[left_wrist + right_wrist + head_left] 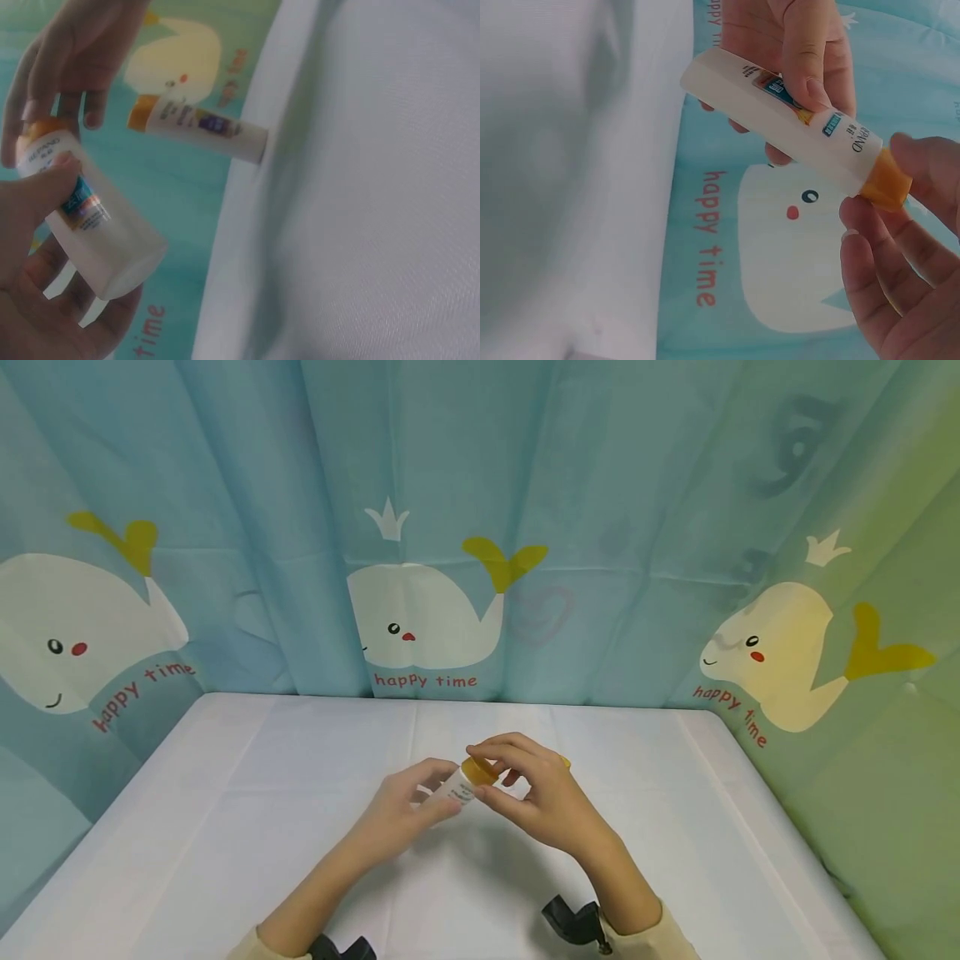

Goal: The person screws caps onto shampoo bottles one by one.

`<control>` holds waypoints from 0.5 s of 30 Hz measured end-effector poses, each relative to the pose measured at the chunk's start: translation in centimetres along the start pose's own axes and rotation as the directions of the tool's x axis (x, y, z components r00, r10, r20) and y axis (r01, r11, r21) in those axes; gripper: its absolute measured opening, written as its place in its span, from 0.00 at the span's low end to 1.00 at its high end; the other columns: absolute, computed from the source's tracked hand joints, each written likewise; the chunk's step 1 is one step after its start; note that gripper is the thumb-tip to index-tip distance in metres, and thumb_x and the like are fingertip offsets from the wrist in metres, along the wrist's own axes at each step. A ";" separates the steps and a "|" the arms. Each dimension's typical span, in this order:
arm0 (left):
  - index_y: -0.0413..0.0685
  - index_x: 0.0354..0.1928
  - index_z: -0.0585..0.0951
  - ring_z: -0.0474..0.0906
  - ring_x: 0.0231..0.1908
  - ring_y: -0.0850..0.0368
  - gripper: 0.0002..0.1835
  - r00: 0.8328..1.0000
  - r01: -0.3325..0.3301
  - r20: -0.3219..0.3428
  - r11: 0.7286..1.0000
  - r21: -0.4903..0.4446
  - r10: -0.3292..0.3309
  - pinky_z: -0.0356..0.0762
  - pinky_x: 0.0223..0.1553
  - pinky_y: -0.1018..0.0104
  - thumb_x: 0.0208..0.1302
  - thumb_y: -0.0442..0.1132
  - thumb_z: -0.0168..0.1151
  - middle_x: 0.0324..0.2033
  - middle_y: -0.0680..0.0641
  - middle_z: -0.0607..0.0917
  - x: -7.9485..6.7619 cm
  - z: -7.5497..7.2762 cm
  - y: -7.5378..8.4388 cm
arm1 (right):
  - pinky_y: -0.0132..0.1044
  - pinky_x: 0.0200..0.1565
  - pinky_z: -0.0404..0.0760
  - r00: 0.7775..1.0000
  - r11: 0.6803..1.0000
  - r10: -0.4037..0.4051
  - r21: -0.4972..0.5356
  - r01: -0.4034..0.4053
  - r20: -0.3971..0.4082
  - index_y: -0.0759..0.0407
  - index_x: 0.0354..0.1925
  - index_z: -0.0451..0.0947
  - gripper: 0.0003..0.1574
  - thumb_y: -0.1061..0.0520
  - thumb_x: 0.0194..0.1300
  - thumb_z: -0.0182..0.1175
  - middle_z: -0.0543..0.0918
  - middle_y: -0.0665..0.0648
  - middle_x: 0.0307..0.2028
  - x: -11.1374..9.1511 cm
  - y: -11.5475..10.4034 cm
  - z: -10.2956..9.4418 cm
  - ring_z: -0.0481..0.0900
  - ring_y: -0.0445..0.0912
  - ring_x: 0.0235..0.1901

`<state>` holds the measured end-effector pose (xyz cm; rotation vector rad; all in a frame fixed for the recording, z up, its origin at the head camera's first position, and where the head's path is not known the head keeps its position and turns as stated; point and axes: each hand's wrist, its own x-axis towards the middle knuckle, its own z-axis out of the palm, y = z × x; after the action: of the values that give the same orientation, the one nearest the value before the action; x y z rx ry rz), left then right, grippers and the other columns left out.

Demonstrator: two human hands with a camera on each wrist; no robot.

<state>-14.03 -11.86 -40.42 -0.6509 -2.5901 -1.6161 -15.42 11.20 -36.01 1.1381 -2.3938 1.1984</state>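
My left hand (397, 807) grips a white plastic bottle (742, 101) by its body, thumb across the blue-and-orange label. The bottle is tilted above the table, its orange cap (887, 180) up and toward the right hand. My right hand (546, 793) pinches that cap between thumb and fingertips. Past the right hand, a second white bottle (187, 126) with an orange cap stands on the table. In the head view the right hand hides most of it, with only a bit of its cap (565, 762) showing.
Both bottles are over a white cloth-covered table (300, 752). A blue-green curtain (615, 485) printed with whales hangs behind the table and along its sides. Black wrist mounts (573, 922) sit near both cuffs.
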 end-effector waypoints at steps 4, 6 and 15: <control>0.64 0.56 0.78 0.79 0.49 0.59 0.18 1.000 0.019 -0.004 1.000 0.009 -0.019 0.79 0.51 0.49 0.66 0.52 0.66 0.48 0.60 0.84 0.0 -0.1 0.0 | 0.34 0.38 0.83 1.000 1.000 -0.018 -0.011 0.018 -0.005 0.50 0.58 0.80 0.24 0.61 0.63 0.66 0.81 0.47 0.55 0.1 0.0 -0.1 0.82 0.38 0.40; 0.64 0.56 0.78 0.79 0.49 0.58 0.18 1.000 0.020 -0.005 1.000 0.008 -0.020 0.79 0.50 0.50 0.65 0.52 0.66 0.49 0.60 0.84 0.0 -0.1 0.0 | 0.33 0.38 0.83 1.000 1.000 -0.025 -0.012 0.025 -0.005 0.50 0.57 0.80 0.25 0.64 0.62 0.66 0.80 0.48 0.56 0.1 0.0 -0.2 0.83 0.38 0.40; 0.63 0.56 0.78 0.79 0.49 0.58 0.18 1.000 0.018 -0.001 1.000 -0.003 -0.018 0.79 0.50 0.52 0.65 0.52 0.67 0.48 0.60 0.85 0.0 -0.1 0.0 | 0.34 0.38 0.84 0.999 0.999 -0.050 -0.008 0.050 -0.001 0.49 0.55 0.82 0.24 0.66 0.61 0.68 0.80 0.50 0.55 0.1 0.0 -0.3 0.83 0.38 0.40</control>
<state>-14.07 -11.92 -40.36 -0.6283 -2.6004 -1.6257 -15.54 11.37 -35.73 1.1880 -2.3526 1.1725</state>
